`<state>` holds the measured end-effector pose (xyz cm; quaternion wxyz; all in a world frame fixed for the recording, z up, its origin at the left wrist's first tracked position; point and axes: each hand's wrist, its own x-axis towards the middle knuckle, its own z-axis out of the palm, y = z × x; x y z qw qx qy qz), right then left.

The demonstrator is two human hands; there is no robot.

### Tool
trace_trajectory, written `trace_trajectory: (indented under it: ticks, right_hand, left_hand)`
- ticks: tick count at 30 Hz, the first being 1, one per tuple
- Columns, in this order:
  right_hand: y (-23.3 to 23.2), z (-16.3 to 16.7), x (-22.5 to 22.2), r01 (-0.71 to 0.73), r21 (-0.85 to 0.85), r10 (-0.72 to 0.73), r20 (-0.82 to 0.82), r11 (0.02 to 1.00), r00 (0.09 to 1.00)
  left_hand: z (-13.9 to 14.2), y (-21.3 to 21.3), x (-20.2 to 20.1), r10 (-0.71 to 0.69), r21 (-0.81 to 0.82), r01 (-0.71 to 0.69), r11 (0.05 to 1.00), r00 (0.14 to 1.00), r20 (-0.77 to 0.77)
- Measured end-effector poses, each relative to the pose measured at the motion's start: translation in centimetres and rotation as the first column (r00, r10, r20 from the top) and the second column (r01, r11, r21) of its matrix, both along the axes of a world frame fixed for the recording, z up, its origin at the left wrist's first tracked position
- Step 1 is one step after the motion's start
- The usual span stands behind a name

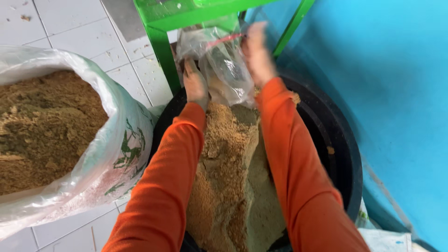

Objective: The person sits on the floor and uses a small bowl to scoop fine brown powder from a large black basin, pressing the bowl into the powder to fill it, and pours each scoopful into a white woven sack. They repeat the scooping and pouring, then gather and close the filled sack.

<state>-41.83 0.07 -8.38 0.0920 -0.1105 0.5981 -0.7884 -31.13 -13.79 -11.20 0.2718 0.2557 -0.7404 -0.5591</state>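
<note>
- White floor tiles, flecked with crumbs, fill the upper left, and a bright blue wall runs down the right side.
- Green metal frame stands at the top, its legs coming down behind a black tub.
- Heaped in the tub is a mound of brown, sawdust-like meal, lying between the two orange sleeves.
- Above the far end of the mound, just under the frame, hangs a clear plastic bag with a red strip near its mouth.
- Left hand clasps the bag's left edge low down, its grip pressed together on the plastic, knuckles near the meal.
- Right hand is blurred; it lies against the bag's upper right edge near the red strip, the grip seemingly closed on the plastic, though the fingers cannot be made out clearly.
- Beside the tub, at the left, stands a large white sack with green printing, open and filled with the same brown meal.
</note>
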Motion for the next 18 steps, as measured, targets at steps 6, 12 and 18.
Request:
trace_trajectory:
  ticks: [6,12,18]
  right_hand:
    - [0.0,-0.5,2.1,-0.111,0.209,0.104,0.044,0.972,0.994]
    - [10.3,-3.1,9.8,0.014,0.277,-0.055,0.14,0.961,0.989]
    - [24.8,-7.7,27.3,0.712,0.689,-0.134,-0.699,0.137,0.702]
  left_hand:
    - [-0.4,0.5,-0.6,0.202,0.274,-0.156,0.949,0.968,-0.148]
    - [-1.2,0.4,-0.3,-0.238,0.61,0.403,0.682,0.911,-0.337]
    - [-5.2,-2.3,5.2,-0.451,0.536,0.375,0.756,0.892,0.013]
